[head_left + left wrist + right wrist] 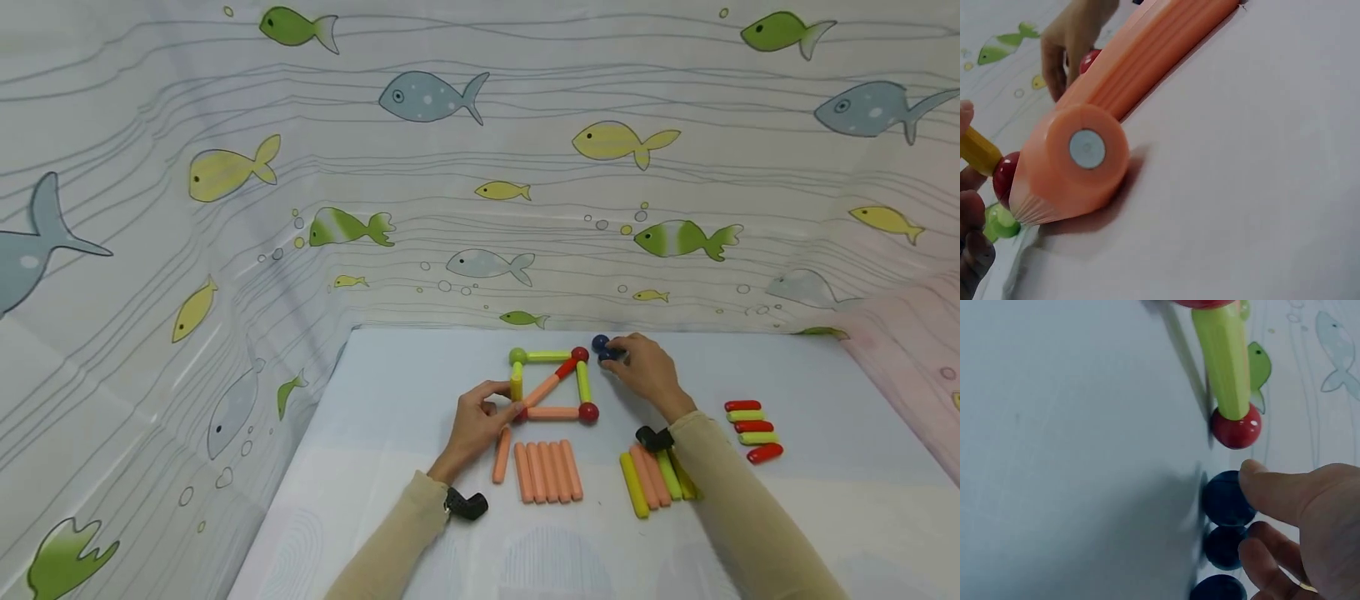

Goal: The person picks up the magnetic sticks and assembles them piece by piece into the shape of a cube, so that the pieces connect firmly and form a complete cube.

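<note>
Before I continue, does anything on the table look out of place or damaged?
One orange stick near the left hand lies apart from the orange row, slanting the other way. On the right, the nearest red piece tilts against the pieces beyond it. No damage shows.

The head view is bright and evenly lit, while both wrist views look dimmer and greyer, with a soft shadow beneath the orange stick [1082, 178], a broad blurry shadow beside the blue balls [1222, 547] and small glints on the lower red ball [1235, 430].
</note>
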A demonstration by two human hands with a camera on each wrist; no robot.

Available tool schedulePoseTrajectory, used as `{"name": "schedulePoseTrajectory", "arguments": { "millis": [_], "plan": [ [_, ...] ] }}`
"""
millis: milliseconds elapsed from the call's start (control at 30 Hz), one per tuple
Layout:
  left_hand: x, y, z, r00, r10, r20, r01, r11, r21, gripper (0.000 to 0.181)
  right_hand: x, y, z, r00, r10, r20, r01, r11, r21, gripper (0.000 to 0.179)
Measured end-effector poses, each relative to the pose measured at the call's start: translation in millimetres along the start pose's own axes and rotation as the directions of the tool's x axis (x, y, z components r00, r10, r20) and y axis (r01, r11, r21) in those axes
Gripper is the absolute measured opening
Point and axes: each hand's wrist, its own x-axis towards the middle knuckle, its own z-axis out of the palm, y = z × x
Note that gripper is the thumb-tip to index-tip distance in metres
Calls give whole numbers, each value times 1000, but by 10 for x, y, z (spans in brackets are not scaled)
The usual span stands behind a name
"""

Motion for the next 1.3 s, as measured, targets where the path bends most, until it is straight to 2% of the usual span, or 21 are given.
{"name": "schedulePoseTrajectory", "arguments": {
  "millis": [167, 400, 533, 667, 767, 867, 933, 1000, 1067, 1300],
  "plan": [
    [11, 66, 27, 1000, -14, 7, 14, 998, -57, 33, 29, -3, 64, 1000, 15, 8, -15, 999, -41, 40],
    [35, 135, 22, 1000, -24, -12, 23, 998, -61, 28, 43, -48, 34, 998, 32, 52, -33, 999, 21, 38],
    [45, 176, 4, 1000, -22, -15, 21, 997, -69, 28, 28, -179, -52, 998, -9, 60, -1, 987, 161, 37],
    [53, 208, -5, 1000, -28, -11, 27, 996, -88, 28, -11, -530, -196, 992, -125, 18, 112, 934, 338, 35],
    [68, 214, -2, 1000, -30, -9, 29, 994, -107, 27, -64, -866, -273, 967, -255, -1, 231, 874, 427, 34],
    [82, 211, 3, 1000, -23, -8, 22, 992, -121, 26, -114, -1150, -274, 921, -390, -11, 349, 812, 467, 33],
    [88, 204, 6, 1000, -18, -6, 17, 990, -138, 25, -135, -1264, -228, 890, -456, -18, 414, 788, 456, 32],
    [89, 196, 8, 1000, -12, -3, 11, 989, -146, 24, -150, -1334, -175, 869, -494, -21, 451, 773, 446, 33],
    [87, 192, 8, 1000, -8, 0, 8, 988, -155, 23, -162, -1373, -135, 857, -515, -25, 474, 767, 432, 34],
    [95, 227, -1, 1000, -29, 0, 29, 988, -151, 27, -181, -1420, -139, 847, -531, -16, 487, 763, 425, 36]
  ]
}}
